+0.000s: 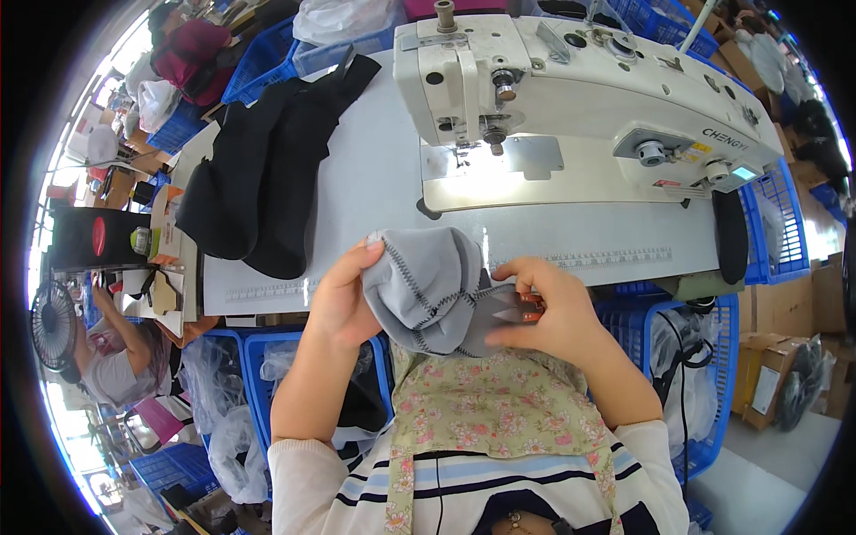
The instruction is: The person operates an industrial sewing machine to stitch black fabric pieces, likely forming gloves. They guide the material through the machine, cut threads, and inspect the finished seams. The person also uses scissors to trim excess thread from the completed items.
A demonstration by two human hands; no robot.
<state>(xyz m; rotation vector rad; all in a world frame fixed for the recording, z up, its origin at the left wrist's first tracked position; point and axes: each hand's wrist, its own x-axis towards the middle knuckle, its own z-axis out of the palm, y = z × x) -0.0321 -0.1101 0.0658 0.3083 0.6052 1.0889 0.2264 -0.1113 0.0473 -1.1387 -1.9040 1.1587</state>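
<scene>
Between my hands, just above my lap at the table's front edge, is a cupped grey fabric piece [428,281] with dark zigzag stitching along its seams. My left hand [349,299] grips its left side, the thumb on top near the upper rim. My right hand [551,308] is at the right side of the fabric and holds a pair of thread snips [531,308] with orange handles. The snips' pointed metal blades lie against the grey fabric. Some of my right fingers also touch the cloth; how firmly they pinch it I cannot tell.
A white sewing machine [571,89] stands across the far side of the grey table [366,169], its lamp lit. Black fabric pieces [267,169] lie at the left. Blue baskets [713,392] flank my lap. Far left, another person [125,357] sits near a fan [53,325].
</scene>
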